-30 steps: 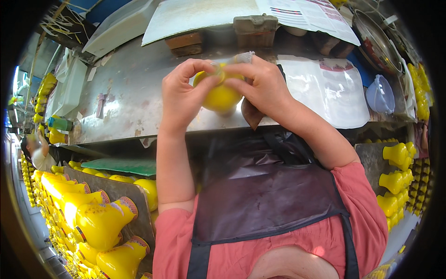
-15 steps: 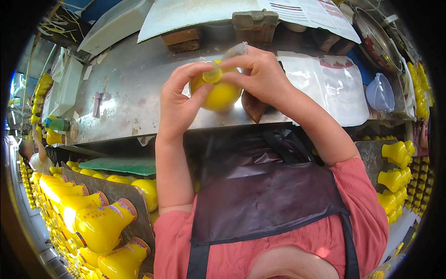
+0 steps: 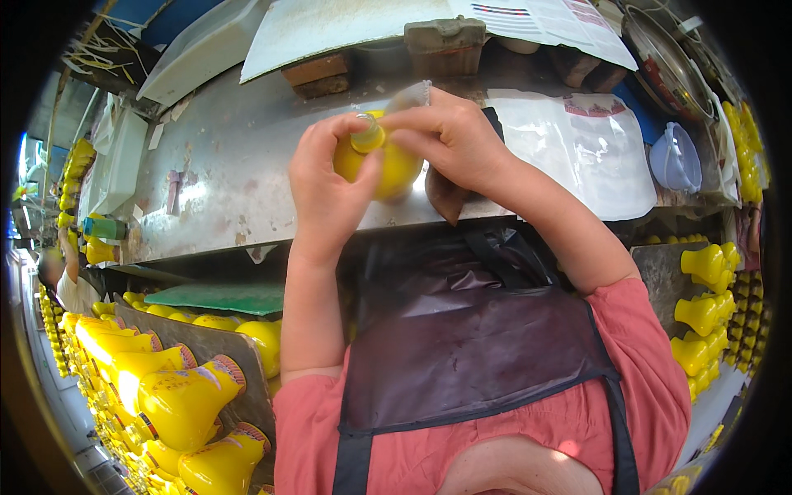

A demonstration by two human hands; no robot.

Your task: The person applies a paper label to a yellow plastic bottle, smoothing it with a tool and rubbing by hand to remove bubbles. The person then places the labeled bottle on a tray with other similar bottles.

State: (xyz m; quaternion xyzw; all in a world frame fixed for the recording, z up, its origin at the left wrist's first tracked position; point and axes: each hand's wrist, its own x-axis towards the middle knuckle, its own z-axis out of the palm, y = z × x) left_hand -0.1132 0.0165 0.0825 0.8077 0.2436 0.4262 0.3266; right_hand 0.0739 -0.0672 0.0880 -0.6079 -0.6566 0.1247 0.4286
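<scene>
A glossy yellow round-bodied bottle (image 3: 396,175) stands on the metal bench, its narrow, pale, glassy neck tilted toward my left. My left hand (image 3: 324,173) is closed about that neck, thumb on the near side and forefinger on the far side. At the neck's right, my right hand (image 3: 462,139) bends thumb and forefinger inward in a pinch. Motion blurs those fingertips, and anything between them cannot be made out. A grey covering (image 3: 417,96) shows on a finger of the right hand. Beneath the right wrist lies a brown, pointed piece (image 3: 445,198) at the bench edge.
Yellow bottles (image 3: 177,404) crowd the lower left beside a dark board. More yellow pieces (image 3: 701,313) stand at the right. On the metal bench (image 3: 239,181) are a white sheet (image 3: 569,157), a lilac basket (image 3: 675,161) and bricks (image 3: 318,74). Another person (image 3: 73,276) is at far left.
My left hand has shifted slightly right and the bottle's neck leans a little more to the left. My right fingers have moved slightly at the neck.
</scene>
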